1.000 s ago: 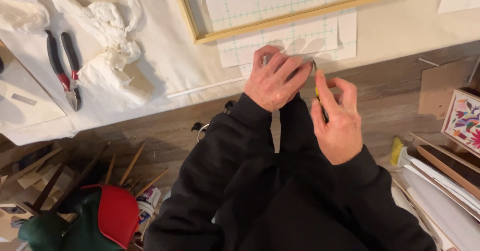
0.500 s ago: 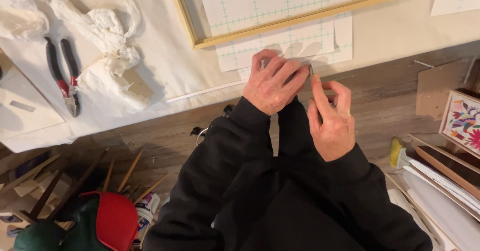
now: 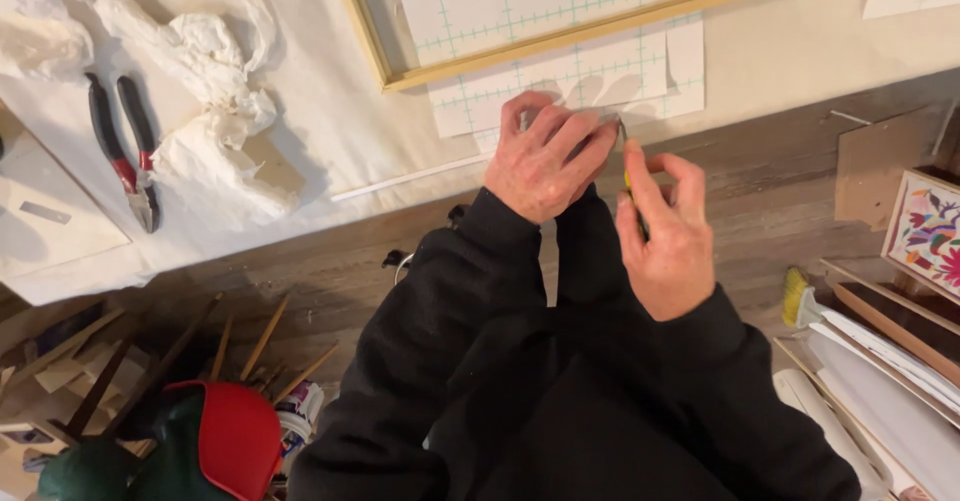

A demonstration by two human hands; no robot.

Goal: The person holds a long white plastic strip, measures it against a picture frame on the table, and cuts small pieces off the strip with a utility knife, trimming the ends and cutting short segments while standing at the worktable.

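At far left, red-handled pliers [image 3: 125, 156] are lying on the white cloth [image 3: 330, 111], beside crumpled white paper [image 3: 215, 111]. Moving right, your left hand [image 3: 545, 156] is pressing flat, fingers spread narrowly, on the gridded paper sheet [image 3: 560, 86] at the table edge, just below the wooden frame [image 3: 570, 46]. Your right hand [image 3: 670, 236] is gripping a small yellow-handled tool [image 3: 628, 176], touching the left. Keeping the sheet pinned firmly and fingertips away from the tool looks wise.
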